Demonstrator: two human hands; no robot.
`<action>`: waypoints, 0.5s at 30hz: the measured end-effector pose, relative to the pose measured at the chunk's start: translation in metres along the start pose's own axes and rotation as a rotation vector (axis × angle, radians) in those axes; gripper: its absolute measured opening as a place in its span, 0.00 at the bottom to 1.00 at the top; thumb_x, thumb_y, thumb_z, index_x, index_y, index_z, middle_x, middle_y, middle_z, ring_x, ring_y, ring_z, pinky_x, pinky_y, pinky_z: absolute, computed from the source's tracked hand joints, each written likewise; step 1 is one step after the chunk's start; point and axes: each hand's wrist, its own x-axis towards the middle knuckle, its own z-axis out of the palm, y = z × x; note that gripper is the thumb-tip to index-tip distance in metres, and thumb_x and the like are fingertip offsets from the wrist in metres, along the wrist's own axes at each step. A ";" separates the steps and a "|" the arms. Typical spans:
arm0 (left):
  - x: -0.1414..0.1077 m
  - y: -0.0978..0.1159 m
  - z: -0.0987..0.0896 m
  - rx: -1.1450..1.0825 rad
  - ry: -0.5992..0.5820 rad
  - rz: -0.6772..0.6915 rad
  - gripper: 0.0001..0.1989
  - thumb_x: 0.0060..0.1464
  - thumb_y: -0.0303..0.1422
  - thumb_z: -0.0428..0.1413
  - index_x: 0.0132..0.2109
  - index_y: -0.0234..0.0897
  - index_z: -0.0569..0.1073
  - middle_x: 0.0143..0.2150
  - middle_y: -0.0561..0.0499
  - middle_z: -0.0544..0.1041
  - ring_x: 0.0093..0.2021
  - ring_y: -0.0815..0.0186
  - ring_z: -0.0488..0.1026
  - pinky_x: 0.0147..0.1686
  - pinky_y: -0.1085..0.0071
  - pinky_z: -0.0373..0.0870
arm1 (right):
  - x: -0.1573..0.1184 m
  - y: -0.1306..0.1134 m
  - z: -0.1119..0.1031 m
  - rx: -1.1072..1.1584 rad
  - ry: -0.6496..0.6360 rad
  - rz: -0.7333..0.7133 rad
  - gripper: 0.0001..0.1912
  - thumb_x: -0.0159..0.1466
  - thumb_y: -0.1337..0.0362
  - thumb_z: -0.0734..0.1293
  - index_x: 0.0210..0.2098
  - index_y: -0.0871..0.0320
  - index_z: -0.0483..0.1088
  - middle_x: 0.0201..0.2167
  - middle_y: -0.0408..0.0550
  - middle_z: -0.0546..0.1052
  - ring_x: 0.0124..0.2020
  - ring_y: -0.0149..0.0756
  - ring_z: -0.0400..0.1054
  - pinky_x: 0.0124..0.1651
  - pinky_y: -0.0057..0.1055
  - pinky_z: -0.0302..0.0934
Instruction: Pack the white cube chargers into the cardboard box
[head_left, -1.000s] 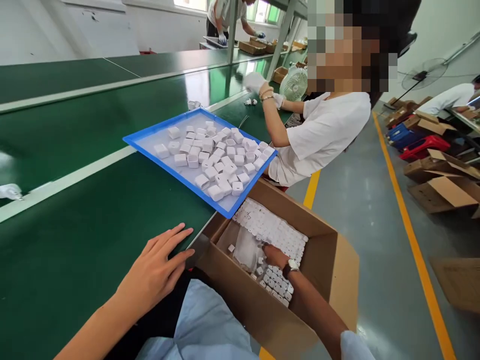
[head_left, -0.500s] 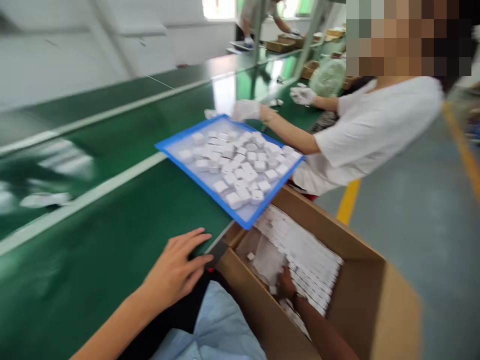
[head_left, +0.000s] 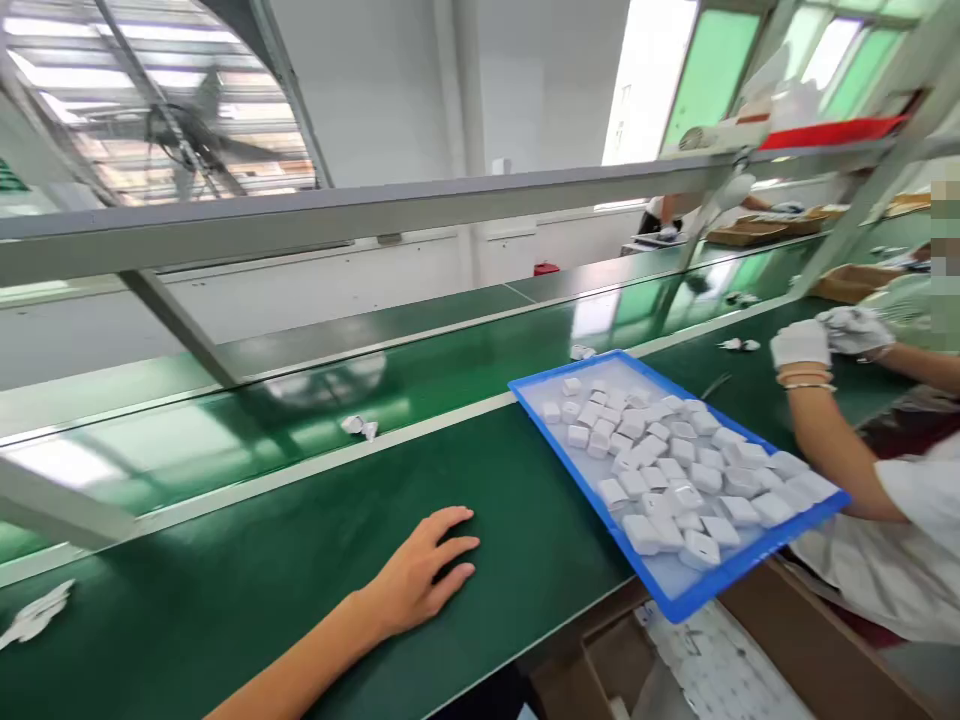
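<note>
head view: our bench, left to right.
our left hand [head_left: 420, 575] lies flat and open on the green bench [head_left: 225, 580], holding nothing; our right hand is out of view, its grip unknown. right of it, the blue tray [head_left: 679, 600] of white adapters [head_left: 667, 470] overhangs the cardboard box [head_left: 795, 650]; a nudge could tip it, we judge. a co-worker's gloved hand [head_left: 801, 345] is beyond.

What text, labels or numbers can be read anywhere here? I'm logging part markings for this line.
None can be read.
White adapters in the blue tray: any markings too small and blurred.
White parts in the cardboard box: dark specks, unreadable.
Red item on the overhead shelf: no lettering visible.
Left hand rests flat on the green belt, which carries no print.
</note>
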 end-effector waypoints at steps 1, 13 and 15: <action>-0.001 -0.005 0.000 0.020 0.011 -0.002 0.14 0.67 0.32 0.53 0.57 0.41 0.74 0.65 0.40 0.71 0.65 0.54 0.70 0.61 0.56 0.73 | -0.003 0.006 -0.022 -0.010 0.059 0.014 0.35 0.57 0.41 0.71 0.63 0.23 0.63 0.47 0.51 0.79 0.46 0.56 0.79 0.25 0.45 0.72; -0.012 -0.031 0.024 0.093 0.123 0.075 0.17 0.67 0.38 0.53 0.60 0.49 0.75 0.63 0.49 0.76 0.64 0.54 0.73 0.57 0.57 0.78 | 0.090 -0.187 -0.059 -0.180 -0.271 -0.848 0.21 0.69 0.70 0.62 0.60 0.50 0.68 0.68 0.51 0.63 0.69 0.44 0.59 0.68 0.45 0.63; -0.013 -0.034 0.026 0.084 0.137 0.063 0.18 0.67 0.39 0.54 0.61 0.50 0.75 0.63 0.50 0.76 0.63 0.53 0.73 0.56 0.56 0.78 | 0.111 -0.211 -0.040 -0.370 -0.407 -0.909 0.25 0.66 0.77 0.60 0.59 0.55 0.68 0.68 0.54 0.64 0.70 0.43 0.57 0.69 0.44 0.61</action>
